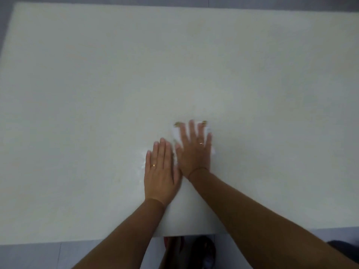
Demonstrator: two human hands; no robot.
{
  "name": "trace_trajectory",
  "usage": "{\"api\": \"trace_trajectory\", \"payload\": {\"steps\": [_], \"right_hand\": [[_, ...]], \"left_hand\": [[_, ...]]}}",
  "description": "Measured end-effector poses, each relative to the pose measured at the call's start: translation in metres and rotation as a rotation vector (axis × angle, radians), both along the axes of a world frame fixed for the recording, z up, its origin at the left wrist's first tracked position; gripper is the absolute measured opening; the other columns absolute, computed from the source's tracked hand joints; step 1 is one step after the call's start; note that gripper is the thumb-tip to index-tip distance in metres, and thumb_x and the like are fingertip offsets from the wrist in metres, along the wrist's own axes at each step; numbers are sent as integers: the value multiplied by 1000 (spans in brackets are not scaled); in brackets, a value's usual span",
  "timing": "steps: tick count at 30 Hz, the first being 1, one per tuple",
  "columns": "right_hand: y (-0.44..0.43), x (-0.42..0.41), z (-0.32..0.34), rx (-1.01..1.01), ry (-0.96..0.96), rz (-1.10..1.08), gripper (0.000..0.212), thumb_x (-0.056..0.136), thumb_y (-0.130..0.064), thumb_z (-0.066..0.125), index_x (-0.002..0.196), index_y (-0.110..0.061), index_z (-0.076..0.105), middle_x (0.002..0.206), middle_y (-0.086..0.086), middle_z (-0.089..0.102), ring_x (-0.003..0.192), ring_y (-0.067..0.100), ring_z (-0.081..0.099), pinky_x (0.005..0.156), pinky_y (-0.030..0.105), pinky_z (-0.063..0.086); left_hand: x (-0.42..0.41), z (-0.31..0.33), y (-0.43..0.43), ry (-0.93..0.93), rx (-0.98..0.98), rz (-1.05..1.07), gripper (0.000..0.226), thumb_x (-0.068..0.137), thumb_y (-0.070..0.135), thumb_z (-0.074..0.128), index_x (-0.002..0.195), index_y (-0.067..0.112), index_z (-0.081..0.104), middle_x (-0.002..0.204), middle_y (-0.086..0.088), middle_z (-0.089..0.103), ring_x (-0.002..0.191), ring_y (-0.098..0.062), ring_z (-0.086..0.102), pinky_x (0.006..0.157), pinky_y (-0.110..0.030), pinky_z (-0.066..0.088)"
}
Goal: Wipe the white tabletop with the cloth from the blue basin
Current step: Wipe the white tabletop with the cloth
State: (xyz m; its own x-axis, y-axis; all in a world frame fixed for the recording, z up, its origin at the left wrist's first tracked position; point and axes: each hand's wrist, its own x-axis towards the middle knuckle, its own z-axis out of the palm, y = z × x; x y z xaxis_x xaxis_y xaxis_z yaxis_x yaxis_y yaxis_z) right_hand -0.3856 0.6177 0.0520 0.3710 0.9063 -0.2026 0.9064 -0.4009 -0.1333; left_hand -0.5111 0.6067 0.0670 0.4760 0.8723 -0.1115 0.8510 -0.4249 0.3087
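Observation:
The white tabletop point(136, 74) fills most of the view. A white cloth point(175, 133) lies flat on it near the front middle, mostly hidden under my hands; its edges show beside my fingers, with small brownish marks at its far edge. My right hand point(195, 150) presses flat on the cloth with straight fingers. My left hand point(161, 171) lies flat beside it, a little nearer to me, pressing the cloth's left part. Both hands wear a ring. The blue basin is out of view.
The table's front edge point(184, 234) runs just below my forearms. Grey floor shows beyond the far and left edges. Feet in dark and red footwear point(194, 251) stand under the front edge.

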Motion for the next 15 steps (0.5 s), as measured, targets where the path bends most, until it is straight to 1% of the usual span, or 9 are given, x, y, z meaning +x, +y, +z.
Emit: {"api": "trace_trajectory", "payload": {"steps": [2,4,5,6,9,11,12,13,15], "right_hand": [[0,9,2,25,6,247,57,95,-42,24,149,-23,22,158,5,19,145,30,15,116,54,7],[3,41,1,28,-46,388,57,94,-42,24,149,-24,23,157,5,20,145,29,18,116,52,13],[6,58,0,-1,-73,377,57,96,-42,23,150,-24,17,159,4,15,146,28,14,116,51,10],[11,75,-2,-39,-74,297,57,97,-42,23,150,-25,11,160,3,7,147,26,7,117,50,4],[30,92,-5,-25,-44,-191,57,99,-39,26,151,-26,4,160,1,-2,147,23,-3,118,47,-3],[47,65,-5,-3,-30,-410,59,99,-39,26,151,-25,2,160,3,-2,147,26,-4,116,49,-4],[54,48,-4,4,-12,-410,60,99,-40,26,151,-23,2,160,5,-2,147,29,-4,116,50,-6],[59,29,-5,10,-4,-325,60,99,-40,27,151,-22,3,160,7,-1,146,31,-3,115,52,-7],[59,9,-4,9,-7,-24,60,98,-40,31,151,-21,9,160,7,4,146,32,1,115,53,-5]], "left_hand": [[10,0,28,17,24,-4,62,92,31,28,146,2,29,155,-16,26,145,-29,20,119,-41,7],[13,-6,51,48,23,-11,65,92,34,25,148,3,24,157,-15,20,147,-27,14,120,-39,3],[13,-10,59,60,16,-7,66,92,36,22,150,4,20,158,-14,16,147,-26,10,120,-38,0],[14,-13,64,69,6,0,67,93,38,20,151,5,17,159,-12,13,148,-25,6,120,-37,-2],[15,-20,67,76,-4,9,67,94,42,21,151,7,12,160,-10,9,148,-22,2,120,-37,-1],[14,-22,66,76,-3,10,67,95,42,24,151,7,13,160,-10,9,148,-22,2,120,-38,1],[14,-23,66,80,-5,8,68,94,41,25,151,7,13,160,-10,9,148,-22,2,120,-38,1],[14,-23,67,90,-6,3,68,94,41,26,151,7,12,160,-10,9,148,-22,2,120,-38,0],[13,-22,68,117,-11,-13,69,94,42,26,152,8,12,160,-10,7,148,-22,0,120,-38,-2]]}}
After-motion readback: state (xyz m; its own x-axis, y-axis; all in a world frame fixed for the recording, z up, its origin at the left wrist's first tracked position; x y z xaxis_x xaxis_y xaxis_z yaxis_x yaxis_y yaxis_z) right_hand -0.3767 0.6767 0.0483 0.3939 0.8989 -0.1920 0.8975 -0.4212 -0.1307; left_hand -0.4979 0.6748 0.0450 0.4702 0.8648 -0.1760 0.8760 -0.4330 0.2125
